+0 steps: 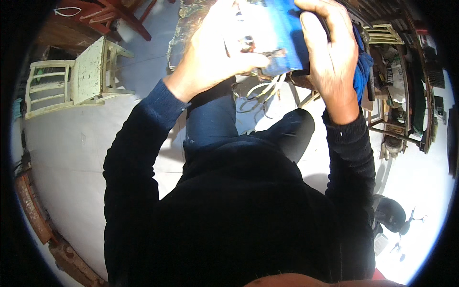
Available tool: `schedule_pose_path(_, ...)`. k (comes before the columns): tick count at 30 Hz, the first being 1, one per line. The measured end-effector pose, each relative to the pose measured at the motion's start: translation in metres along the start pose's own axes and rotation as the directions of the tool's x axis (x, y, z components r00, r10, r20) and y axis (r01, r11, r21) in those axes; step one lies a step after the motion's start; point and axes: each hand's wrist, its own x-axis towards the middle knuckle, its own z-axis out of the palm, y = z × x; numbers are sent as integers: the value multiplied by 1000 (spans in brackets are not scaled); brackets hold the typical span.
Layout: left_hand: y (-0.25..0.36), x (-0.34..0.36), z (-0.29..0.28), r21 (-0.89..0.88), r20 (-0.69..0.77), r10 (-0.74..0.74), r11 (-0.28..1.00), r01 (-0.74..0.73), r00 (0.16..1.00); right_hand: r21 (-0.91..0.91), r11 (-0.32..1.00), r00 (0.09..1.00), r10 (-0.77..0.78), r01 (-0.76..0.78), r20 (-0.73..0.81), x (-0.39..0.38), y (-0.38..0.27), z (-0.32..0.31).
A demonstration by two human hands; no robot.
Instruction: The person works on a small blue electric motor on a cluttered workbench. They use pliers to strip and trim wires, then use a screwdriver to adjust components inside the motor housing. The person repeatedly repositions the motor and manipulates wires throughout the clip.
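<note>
At the top of the view, my left hand [205, 62] grips a worn, mottled board-like piece [181, 26], with my thumb stretched across its lower part. The piece has a bright blue surface [294, 45] on its right side, partly washed out by glare. My right hand [330, 57] has curled fingers on that blue surface, near its top right. Several pale, looping strands [265, 91] hang below the piece, over my legs; I cannot tell if they are cords or wires. What lies behind my fingers is hidden.
A pale green chair [86, 71] and red-brown wooden furniture [110, 14] are at the upper left. A cluttered wooden rack [406, 95] and blue cloth [363, 71] are at the right. A black round seat [389, 213] is at the lower right, weathered timber [33, 205] at the lower left.
</note>
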Motion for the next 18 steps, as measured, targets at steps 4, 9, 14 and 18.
schedule_pose_path(4,7,26,8,-222,7,22,975,-20,1000,-98,988,993,116,-117,-16,-5,31,-11)
schedule_pose_path(9,6,44,16,-422,0,50,906,-46,999,-218,938,961,275,-271,-14,-27,73,-45)
schedule_pose_path(14,0,49,21,-555,-26,61,829,-65,998,92,865,865,499,-494,-45,-33,101,-61)
schedule_pose_path(18,-9,61,34,-634,-118,146,750,-188,982,130,873,878,478,-471,-28,-38,107,-63)
